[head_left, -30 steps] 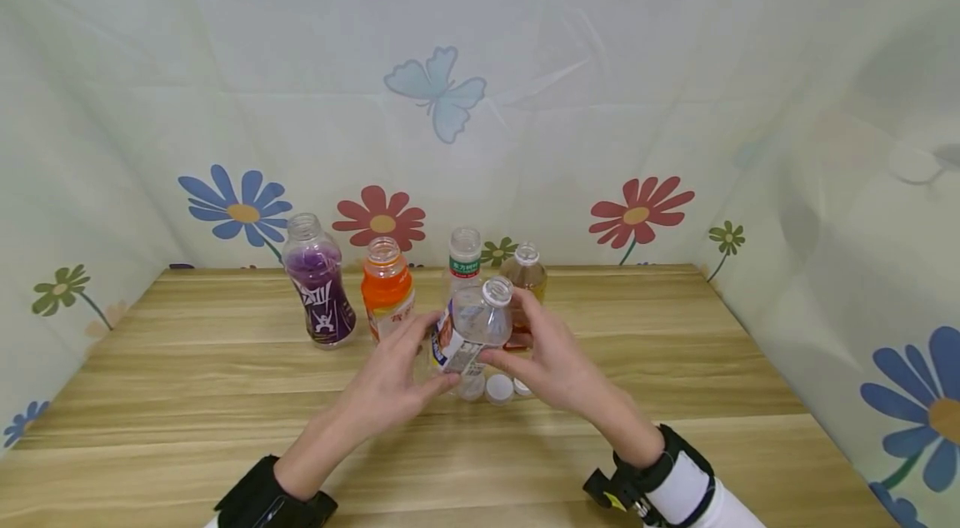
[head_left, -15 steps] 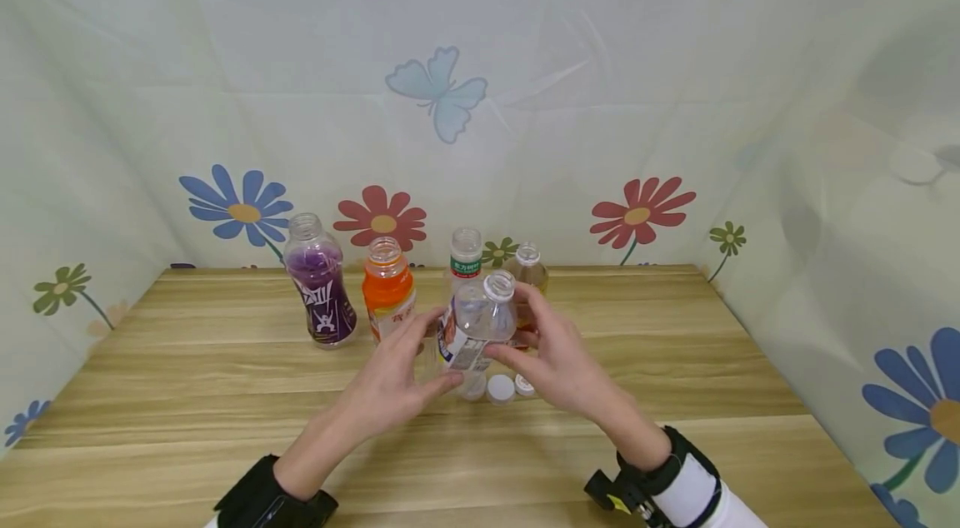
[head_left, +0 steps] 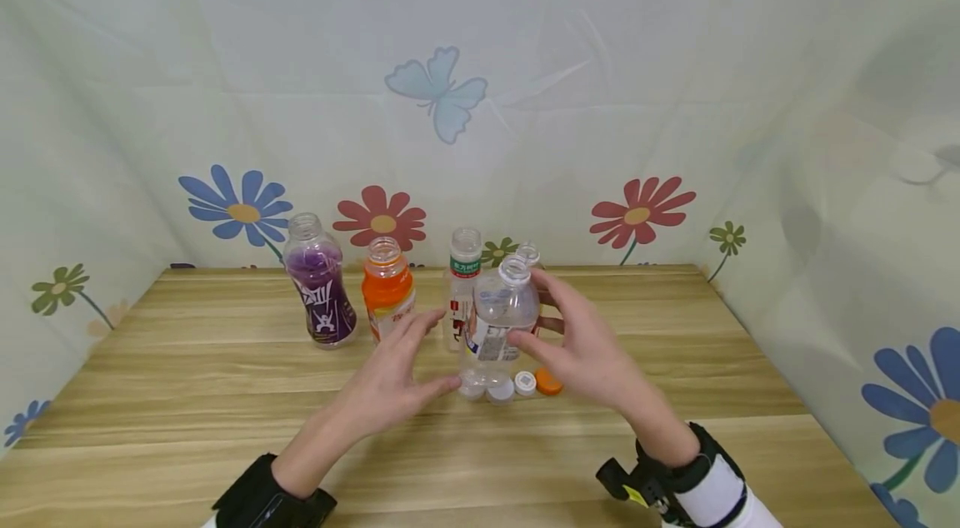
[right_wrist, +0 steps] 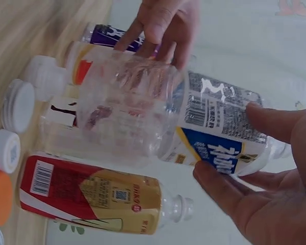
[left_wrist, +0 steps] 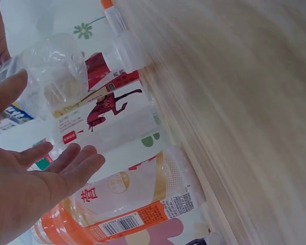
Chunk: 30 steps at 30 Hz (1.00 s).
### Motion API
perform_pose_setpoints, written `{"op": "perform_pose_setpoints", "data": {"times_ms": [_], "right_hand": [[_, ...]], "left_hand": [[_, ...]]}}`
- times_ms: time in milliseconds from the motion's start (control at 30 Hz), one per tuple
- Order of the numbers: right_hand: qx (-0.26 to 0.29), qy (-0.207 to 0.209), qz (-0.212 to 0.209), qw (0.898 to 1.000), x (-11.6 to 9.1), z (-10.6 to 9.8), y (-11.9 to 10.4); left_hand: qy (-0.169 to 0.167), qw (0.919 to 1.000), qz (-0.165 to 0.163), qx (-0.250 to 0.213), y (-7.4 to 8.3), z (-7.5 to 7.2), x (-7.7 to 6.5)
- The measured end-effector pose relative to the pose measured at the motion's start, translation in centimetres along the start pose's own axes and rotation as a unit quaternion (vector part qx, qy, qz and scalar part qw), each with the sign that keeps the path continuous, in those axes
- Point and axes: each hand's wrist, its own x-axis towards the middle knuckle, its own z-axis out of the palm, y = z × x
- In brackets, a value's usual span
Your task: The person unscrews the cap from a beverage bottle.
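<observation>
My right hand (head_left: 581,345) grips a clear plastic bottle (head_left: 495,328) by its labelled upper half, thumb in front and fingers behind. The bottle is uncapped, and its bare lower part hangs over a row of caps in the head view. Just left of it, my left hand (head_left: 393,370) is spread with fingers extended, holding nothing. In the right wrist view the bottle's blue, white and grey label (right_wrist: 219,122) shows between my thumb and fingers. Behind the bottle stands a slim clear bottle (head_left: 457,307) with a green and red neck band.
A purple bottle (head_left: 322,291) and an orange bottle (head_left: 386,286) stand uncapped to the left. A red and gold labelled bottle (right_wrist: 97,196) stands behind my right hand. White caps (head_left: 525,383) and an orange cap (head_left: 549,381) lie in a row on the wooden table (head_left: 225,395).
My right hand has moved right and slightly up with the clear bottle, which stands more upright. My left hand, nearly unmoved, is now apart from it. The orange cap has come into view.
</observation>
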Motion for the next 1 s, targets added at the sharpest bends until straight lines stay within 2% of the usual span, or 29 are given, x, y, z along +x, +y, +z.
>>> {"op": "perform_pose_setpoints", "data": {"times_ms": [667,1000], "right_hand": [[-0.067,-0.003,0.04,0.997,-0.5,-4.6,-0.2],[-0.091,0.019,0.062,0.994,-0.7,-6.5,0.0]], "left_hand": [[-0.011,0.9999,0.006,0.011,-0.1,0.2,0.0],[-0.024,0.9995,-0.001,0.022,0.0,0.2,0.0]]}}
